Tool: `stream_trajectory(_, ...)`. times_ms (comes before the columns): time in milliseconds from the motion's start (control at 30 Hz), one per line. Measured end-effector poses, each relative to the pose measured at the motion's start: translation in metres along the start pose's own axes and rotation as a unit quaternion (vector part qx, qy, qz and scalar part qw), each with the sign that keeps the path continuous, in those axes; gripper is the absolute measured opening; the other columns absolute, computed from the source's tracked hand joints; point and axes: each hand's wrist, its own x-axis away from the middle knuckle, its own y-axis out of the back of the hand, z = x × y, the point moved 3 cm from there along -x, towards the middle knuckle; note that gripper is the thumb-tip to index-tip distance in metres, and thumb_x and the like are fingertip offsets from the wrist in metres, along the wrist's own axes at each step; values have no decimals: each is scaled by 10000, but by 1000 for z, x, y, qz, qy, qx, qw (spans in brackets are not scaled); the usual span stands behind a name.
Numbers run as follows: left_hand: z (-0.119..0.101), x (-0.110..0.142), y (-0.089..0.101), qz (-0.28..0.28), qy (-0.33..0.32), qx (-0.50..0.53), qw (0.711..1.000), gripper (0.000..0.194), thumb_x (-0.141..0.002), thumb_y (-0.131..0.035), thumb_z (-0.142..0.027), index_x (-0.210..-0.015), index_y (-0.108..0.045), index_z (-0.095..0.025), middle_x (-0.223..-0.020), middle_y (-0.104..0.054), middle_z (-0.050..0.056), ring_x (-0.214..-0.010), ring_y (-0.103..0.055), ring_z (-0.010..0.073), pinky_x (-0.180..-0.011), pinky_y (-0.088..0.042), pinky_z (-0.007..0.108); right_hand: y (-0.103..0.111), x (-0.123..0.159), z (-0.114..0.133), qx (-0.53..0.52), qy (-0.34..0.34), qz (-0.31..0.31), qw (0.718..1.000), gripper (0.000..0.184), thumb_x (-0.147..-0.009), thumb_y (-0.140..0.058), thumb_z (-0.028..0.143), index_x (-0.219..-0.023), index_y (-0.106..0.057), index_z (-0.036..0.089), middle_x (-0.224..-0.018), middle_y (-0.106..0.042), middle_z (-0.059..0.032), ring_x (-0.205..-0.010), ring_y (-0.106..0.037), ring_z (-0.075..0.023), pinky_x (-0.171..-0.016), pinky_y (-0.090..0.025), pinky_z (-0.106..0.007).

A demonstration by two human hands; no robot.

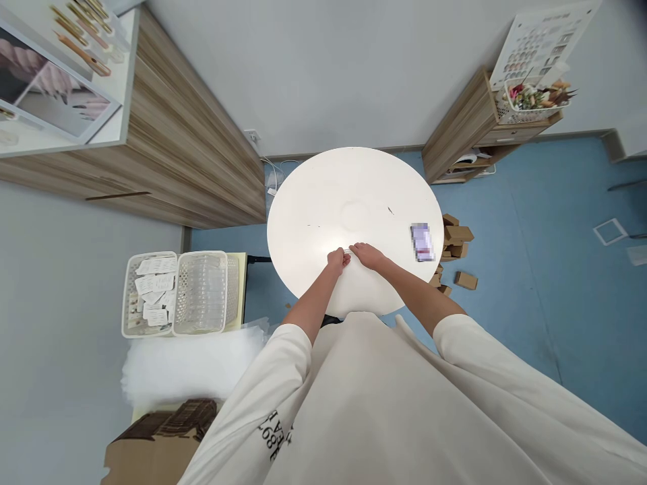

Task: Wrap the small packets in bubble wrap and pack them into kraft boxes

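My left hand (336,259) and my right hand (368,255) meet over the near part of a round white table (323,195). Both have their fingers pinched together around a small pale item (347,251) held between them; it is too small to name. A phone (422,241) lies flat on the table to the right of my right hand.
Two white baskets (174,293) stand on a stand to the left, one with paper slips, one with clear packets. Small cardboard boxes (457,236) lie on the blue floor right of the table. Wooden cabinets stand at back left and back right. A cardboard carton (156,444) sits at lower left.
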Motion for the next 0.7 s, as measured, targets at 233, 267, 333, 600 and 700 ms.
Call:
stream_trajectory(233,11,-6,1,-8,-22,-32,999,293,-817,-635,-137,-1106,-646,-179,-671,-586,-18,-637,-641,131,-684,-553,283,3,-9,-2,20,-11,1,1000,331,-950,-471,96,-1263,-562,159,-1198,-622,-153,-1057,-571,-268,-925,-429,-373)
stream_trajectory(267,14,-6,2,-4,-30,-44,999,367,-812,-635,-140,-1178,-635,-173,-672,-594,-20,-642,-642,135,-695,-550,288,4,-12,-3,15,-20,-6,1000,315,-951,-478,112,-1251,-563,159,-1176,-625,-155,-1043,-571,-272,-917,-432,-375)
stream_trajectory(333,18,-7,6,6,-52,-91,994,470,-800,-644,-145,-1268,-611,-165,-687,-619,-14,-663,-649,146,-727,-546,301,7,-18,-8,-14,-52,-19,998,269,-959,-490,163,-1215,-572,170,-1138,-631,-152,-1001,-574,-272,-871,-449,-366)
stream_trajectory(600,26,0,21,-55,-163,-304,937,393,-738,-676,-67,-1113,-678,-185,-992,-713,95,-1050,-656,255,-944,-483,340,-3,-25,-29,-176,-189,-116,959,463,-1008,-339,173,-1464,-416,161,-1227,-648,-144,-1065,-608,-249,-888,-482,-345)
stream_trajectory(700,25,5,21,-64,-178,-293,937,441,-736,-657,-42,-1153,-655,-184,-1150,-688,116,-1118,-631,248,-983,-456,330,-18,-14,-30,-207,-233,-97,945,524,-984,-363,130,-1507,-377,136,-1215,-669,-146,-1065,-634,-245,-879,-493,-326)
